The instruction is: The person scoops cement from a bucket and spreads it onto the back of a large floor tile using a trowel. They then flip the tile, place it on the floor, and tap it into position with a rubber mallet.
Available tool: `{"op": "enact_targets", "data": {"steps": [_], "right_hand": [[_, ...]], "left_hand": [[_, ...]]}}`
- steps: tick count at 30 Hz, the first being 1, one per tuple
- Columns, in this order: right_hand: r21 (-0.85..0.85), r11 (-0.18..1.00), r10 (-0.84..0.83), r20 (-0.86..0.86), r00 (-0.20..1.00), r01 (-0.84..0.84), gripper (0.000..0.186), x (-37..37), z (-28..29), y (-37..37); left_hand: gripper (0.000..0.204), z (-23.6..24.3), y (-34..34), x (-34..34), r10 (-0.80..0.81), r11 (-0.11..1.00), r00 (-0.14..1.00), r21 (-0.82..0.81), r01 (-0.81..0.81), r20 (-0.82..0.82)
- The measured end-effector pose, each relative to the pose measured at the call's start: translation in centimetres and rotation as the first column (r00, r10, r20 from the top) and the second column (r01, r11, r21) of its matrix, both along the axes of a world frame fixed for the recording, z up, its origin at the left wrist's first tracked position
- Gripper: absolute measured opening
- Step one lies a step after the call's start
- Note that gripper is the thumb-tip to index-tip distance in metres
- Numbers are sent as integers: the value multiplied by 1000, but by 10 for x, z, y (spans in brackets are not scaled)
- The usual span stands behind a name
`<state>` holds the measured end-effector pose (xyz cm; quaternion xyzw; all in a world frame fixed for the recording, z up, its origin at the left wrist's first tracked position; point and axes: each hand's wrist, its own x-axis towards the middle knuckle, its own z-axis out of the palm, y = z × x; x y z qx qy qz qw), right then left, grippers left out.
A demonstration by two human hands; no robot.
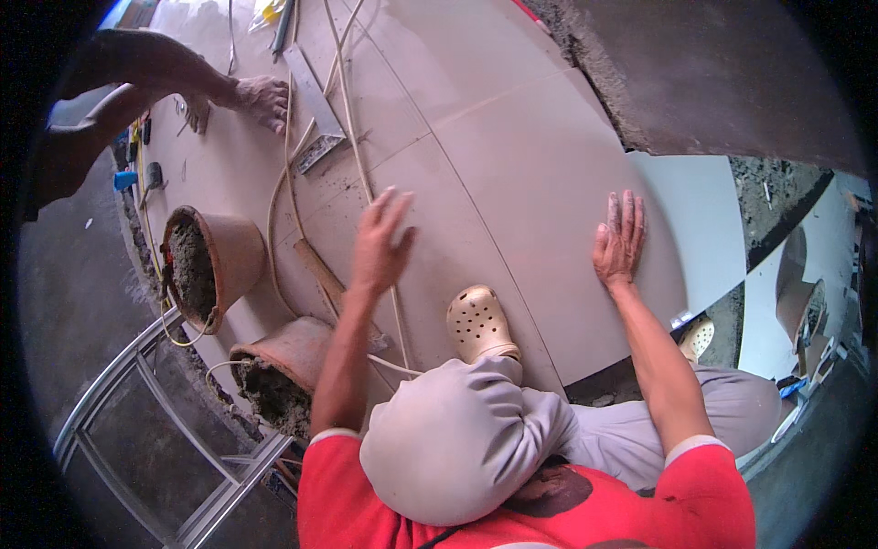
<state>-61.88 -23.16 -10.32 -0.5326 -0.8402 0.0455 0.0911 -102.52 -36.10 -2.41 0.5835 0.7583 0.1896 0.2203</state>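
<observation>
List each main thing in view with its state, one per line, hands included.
Left hand: open, empty, above the tiles.
Right hand: open, flat on a large tile.
Farther bucket: holds grey mix.
Nearer bucket: holds grey mix too.
Metal square: lying on the tiles.
Pale cord: uncoiled across the tiles.
Wooden-handled tool: lying down, partly hidden.

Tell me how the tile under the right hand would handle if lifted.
The tile would probably stay stiff, lying flat as one broad slab. It's likely heavy, given its spread. Its smooth face may slip under the right hand.
</observation>
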Motion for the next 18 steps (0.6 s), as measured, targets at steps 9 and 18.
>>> {"op": "enact_targets", "data": {"steps": [9,18], "right_hand": [[-56,998,-14,20,1000,15,63,-24,4,-8],[-89,995,-45,94,995,54,61,-29,17,-10]], "left_hand": [[63,-72,136,20,-41,984,987,164,67,-158],[69,-85,152,52,-86,996,969,6,90,-231]]}}
